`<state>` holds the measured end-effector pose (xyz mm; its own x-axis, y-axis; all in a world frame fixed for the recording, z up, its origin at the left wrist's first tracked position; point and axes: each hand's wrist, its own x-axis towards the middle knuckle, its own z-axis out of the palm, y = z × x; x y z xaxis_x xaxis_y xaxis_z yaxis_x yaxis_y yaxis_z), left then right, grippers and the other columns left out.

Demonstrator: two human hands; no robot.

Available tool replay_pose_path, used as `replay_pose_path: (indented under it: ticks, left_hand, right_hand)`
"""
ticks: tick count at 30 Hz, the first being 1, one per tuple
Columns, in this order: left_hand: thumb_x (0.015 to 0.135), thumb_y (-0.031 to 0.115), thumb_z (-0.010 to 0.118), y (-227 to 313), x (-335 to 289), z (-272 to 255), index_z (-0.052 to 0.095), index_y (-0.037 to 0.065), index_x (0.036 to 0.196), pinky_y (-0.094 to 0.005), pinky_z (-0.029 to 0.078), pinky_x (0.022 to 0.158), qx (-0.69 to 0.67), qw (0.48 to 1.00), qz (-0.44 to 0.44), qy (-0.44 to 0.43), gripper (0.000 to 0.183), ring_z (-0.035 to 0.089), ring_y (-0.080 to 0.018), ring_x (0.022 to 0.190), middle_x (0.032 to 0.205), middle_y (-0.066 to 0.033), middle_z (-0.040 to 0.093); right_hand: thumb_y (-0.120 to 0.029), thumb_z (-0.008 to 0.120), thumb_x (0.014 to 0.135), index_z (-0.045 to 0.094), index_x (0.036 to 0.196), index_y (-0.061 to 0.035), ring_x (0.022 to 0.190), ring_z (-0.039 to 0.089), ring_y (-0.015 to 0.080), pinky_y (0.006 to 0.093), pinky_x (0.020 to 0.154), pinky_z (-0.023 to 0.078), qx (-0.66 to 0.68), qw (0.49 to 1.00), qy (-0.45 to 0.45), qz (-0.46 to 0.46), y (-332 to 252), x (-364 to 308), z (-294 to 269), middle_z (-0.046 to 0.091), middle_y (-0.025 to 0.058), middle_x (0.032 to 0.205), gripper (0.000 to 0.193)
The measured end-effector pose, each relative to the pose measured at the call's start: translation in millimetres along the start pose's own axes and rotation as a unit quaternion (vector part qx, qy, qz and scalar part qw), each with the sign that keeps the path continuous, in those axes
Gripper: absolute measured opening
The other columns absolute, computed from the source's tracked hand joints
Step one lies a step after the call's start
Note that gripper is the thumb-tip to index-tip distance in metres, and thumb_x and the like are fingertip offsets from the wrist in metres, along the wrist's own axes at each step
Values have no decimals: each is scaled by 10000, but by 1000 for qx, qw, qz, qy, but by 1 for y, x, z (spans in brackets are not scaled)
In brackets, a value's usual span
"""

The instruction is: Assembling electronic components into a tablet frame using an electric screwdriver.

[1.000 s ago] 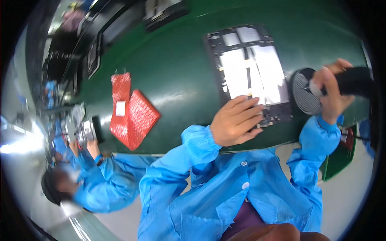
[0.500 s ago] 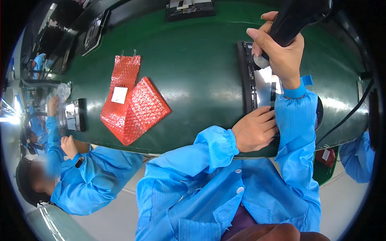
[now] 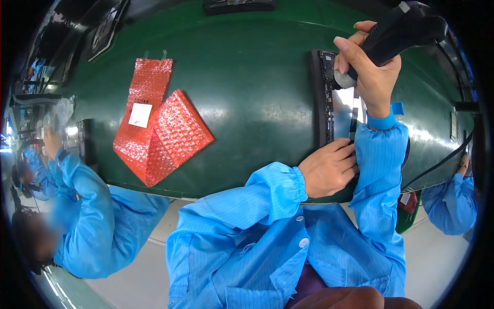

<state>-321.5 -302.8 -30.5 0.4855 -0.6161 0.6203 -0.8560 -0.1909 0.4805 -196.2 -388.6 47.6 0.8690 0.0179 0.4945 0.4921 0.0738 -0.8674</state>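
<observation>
My right hand is wrapped round a black handheld power tool with a rounded grey front end. That front end hangs over a flat electronic device with a dark frame, small parts along its left edge and a silvery panel. Whether the tool's tip touches the device is hidden. My left hand lies on the near end of the device with its fingers stretched out. A blue band circles my right wrist, and my right forearm covers part of the device.
Folded red bubble wrap with a white label lies left of centre on the green table. Other devices lie at the far edge and far left. A co-worker's blue sleeve is at left, another at right. A black cable crosses the right side.
The view has shifted slightly, so the bubble wrap appears further left. The power tool and my right hand have moved a little right. My left hand stays on the device.
</observation>
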Motion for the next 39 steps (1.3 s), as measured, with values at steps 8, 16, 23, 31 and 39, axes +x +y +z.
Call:
replay_pose_path:
  ticks: [8,16,23,31,39]
  left_hand:
    - [603,150,655,2,-1,3,620,1,833,-449,377,952,-8,1000,-4,16,276,531,-305,1007,938,-139,601]
    - [565,116,589,41,-19,21,587,3,673,-365,461,690,-70,992,95,45,156,545,-260,804,788,-107,564]
    - [614,138,596,41,-24,28,537,41,589,-300,387,506,-117,983,130,-51,116,473,-193,637,665,-59,481]
    - [617,136,592,37,-26,21,559,33,615,-327,425,574,-94,987,126,-44,108,496,-208,663,692,-69,512]
    - [701,102,551,14,-8,1,616,-6,977,-467,351,982,135,990,-49,3,303,495,-282,1133,1106,-130,576]
  right_hand:
    - [39,664,758,487,1028,33,502,537,132,277,506,466,-7,1000,-12,-9,2,-4,-1,556,69,636,323]
    - [32,666,763,492,1033,13,516,548,132,267,518,473,-34,997,-46,-54,3,-8,0,567,79,646,322]
    - [68,692,696,462,976,4,460,543,113,208,412,414,248,964,-49,-89,28,8,17,551,54,595,368]
    - [39,645,774,487,1057,17,530,554,139,269,526,472,-22,994,-69,-76,0,-6,-2,565,79,642,324]
    - [-30,650,787,493,1145,-52,544,531,114,237,521,436,-24,996,32,-75,-43,-22,-47,556,38,663,392]
